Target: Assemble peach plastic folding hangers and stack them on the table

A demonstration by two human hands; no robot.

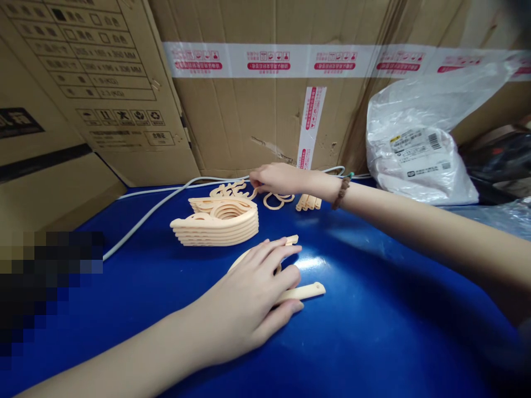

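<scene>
My left hand lies over a cream plastic hanger part on the blue table, its thumb and fingers curled round it. One flat end with a small hole sticks out past my thumb; much of the part is hidden under the palm. Farther back, my right hand pinches a cream plastic hook at the edge of a pile of curved hooks; its fingertips are partly hidden. A stack of matching hanger parts stands left of my hands. Cream rings lie below my right wrist.
Several short cream bars lie beside the rings. A white cable crosses the blue table at the back and left. Cardboard boxes wall off the back and left. A white plastic bag sits at the back right.
</scene>
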